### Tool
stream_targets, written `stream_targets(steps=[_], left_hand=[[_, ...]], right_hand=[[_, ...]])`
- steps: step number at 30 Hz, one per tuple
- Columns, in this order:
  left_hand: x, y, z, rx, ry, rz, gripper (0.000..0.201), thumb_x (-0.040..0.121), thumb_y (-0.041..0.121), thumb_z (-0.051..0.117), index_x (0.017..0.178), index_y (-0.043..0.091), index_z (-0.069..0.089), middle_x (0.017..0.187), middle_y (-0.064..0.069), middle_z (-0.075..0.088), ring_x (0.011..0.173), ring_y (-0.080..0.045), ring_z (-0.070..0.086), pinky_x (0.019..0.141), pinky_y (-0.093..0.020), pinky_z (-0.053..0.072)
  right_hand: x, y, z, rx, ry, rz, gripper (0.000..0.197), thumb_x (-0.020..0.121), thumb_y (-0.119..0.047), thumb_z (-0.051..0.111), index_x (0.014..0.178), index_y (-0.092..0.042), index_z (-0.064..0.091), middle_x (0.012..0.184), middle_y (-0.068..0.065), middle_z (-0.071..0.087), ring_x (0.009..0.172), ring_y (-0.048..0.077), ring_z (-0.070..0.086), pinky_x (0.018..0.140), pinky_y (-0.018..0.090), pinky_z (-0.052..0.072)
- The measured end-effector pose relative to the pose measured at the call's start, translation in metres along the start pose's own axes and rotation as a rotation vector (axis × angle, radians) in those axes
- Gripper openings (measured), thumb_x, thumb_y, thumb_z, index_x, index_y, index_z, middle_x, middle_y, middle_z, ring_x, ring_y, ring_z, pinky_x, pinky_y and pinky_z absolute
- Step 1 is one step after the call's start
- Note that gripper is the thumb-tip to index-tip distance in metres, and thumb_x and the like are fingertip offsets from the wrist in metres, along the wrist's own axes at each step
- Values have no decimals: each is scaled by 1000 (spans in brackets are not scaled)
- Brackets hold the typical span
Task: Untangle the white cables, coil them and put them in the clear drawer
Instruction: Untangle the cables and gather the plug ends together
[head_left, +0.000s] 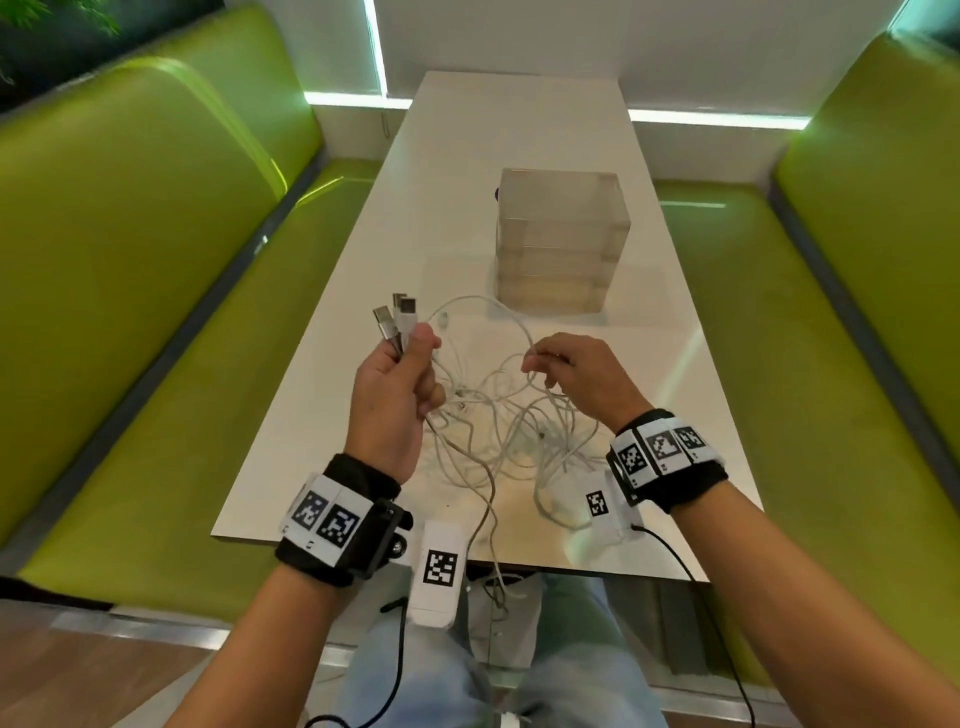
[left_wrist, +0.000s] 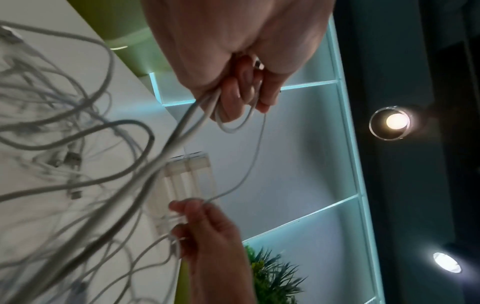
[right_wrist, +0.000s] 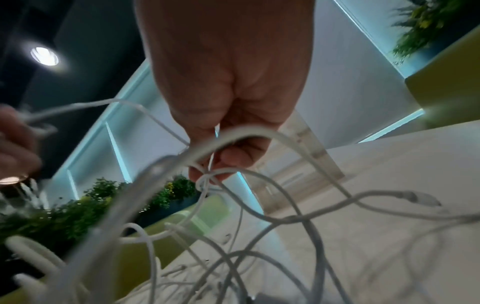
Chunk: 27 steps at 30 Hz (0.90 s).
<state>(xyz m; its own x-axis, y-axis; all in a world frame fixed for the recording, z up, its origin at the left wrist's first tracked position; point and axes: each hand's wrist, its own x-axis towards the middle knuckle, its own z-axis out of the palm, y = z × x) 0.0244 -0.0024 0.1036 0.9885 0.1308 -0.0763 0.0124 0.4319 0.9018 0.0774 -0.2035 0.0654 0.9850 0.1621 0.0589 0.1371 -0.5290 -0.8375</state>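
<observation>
My left hand (head_left: 392, 387) is raised above the near part of the white table (head_left: 519, 130), fingers curled around a bundle of cable ends; three USB plugs (head_left: 396, 317) project upward from the top of the fist. The left wrist view confirms the grip: several white strands pass through the closed fingers (left_wrist: 235, 96) and one short loop hangs below them. My right hand (head_left: 576, 376) is held to the right of the left one, at about the same height, and pinches a single thin white strand between thumb and fingertips (right_wrist: 233, 158). This strand arcs up and across from one hand to the other. Below and between the two hands, the white cables (head_left: 514, 431) lie in a loose tangled heap on the table, with loops crossing one another; one strand trails over the near table edge and hangs down toward my lap. The clear drawer unit (head_left: 561, 239) stands on the table beyond the heap, well apart from both hands, with its drawers closed; the cables do not touch it. Green bench seats (head_left: 156, 260) flank the table on both sides. A marker-tagged band is strapped on each wrist.
</observation>
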Motion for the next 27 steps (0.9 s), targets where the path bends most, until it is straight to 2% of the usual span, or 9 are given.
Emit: stream_targets(steps=[4, 7, 9, 12, 13, 15, 17, 23, 27], left_hand=[[2, -26, 10, 234, 5, -61, 13, 93, 20, 59, 88, 9, 55, 55, 6, 33, 47, -8, 28, 48, -22, 31], [1, -36, 20, 289, -73, -76, 7, 92, 18, 60, 86, 13, 59, 59, 8, 49, 48, -3, 39, 49, -19, 34], [0, -38, 25, 283, -118, -66, 2, 90, 14, 62, 92, 14, 63, 68, 4, 55, 52, -1, 46, 49, -18, 36], [-1, -38, 29, 332, -135, -12, 1, 89, 13, 63, 89, 14, 64, 65, 2, 50, 53, -5, 41, 50, -18, 35], [-1, -36, 30, 328, -124, 3, 4, 90, 13, 61, 87, 13, 63, 62, 4, 50, 50, -4, 39, 49, -19, 34], [1, -31, 29, 277, -84, 10, 14, 94, 13, 55, 80, 14, 58, 52, 12, 47, 45, -2, 35, 48, -18, 32], [1, -25, 27, 214, -66, 20, 19, 96, 13, 52, 77, 15, 54, 45, 13, 39, 43, -3, 29, 47, -19, 30], [-6, -6, 21, 74, -89, 91, 24, 97, 14, 50, 73, 15, 44, 50, 11, 25, 46, -7, 21, 46, -20, 26], [-9, 15, 19, -39, -112, 165, 25, 98, 14, 47, 73, 16, 45, 51, 11, 26, 45, -5, 21, 45, -18, 25]], right_hand=[[-5, -21, 8, -92, -48, -134, 14, 90, -9, 58, 85, -6, 72, 80, -2, 70, 69, -4, 59, 67, 7, 41], [-8, -28, 14, -208, -96, -196, 18, 90, -4, 54, 89, -4, 72, 81, 0, 69, 68, -4, 57, 67, 9, 42], [-7, -27, 16, -258, -109, -170, 20, 90, -5, 51, 93, -2, 71, 86, 2, 70, 74, 11, 59, 73, 24, 48], [-6, -22, 21, -303, -115, -181, 20, 90, -8, 50, 93, -2, 68, 87, 13, 70, 77, 26, 62, 73, 40, 50], [-6, -22, 23, -313, -111, -197, 19, 91, -9, 50, 95, -3, 68, 86, 13, 68, 77, 26, 61, 73, 40, 49], [-6, -22, 25, -325, -79, -250, 15, 92, -12, 53, 97, -6, 67, 82, 6, 61, 73, 19, 54, 68, 30, 43], [-5, -20, 26, -349, -50, -296, 14, 92, -16, 56, 95, -6, 64, 80, 2, 53, 70, 13, 46, 64, 23, 33], [5, -10, 22, -439, -69, -239, 17, 93, -18, 54, 94, -4, 63, 87, 9, 57, 74, 19, 49, 68, 31, 37], [9, -2, 21, -473, -74, -168, 18, 93, -19, 54, 90, -5, 64, 86, 11, 58, 77, 27, 55, 68, 35, 39]])
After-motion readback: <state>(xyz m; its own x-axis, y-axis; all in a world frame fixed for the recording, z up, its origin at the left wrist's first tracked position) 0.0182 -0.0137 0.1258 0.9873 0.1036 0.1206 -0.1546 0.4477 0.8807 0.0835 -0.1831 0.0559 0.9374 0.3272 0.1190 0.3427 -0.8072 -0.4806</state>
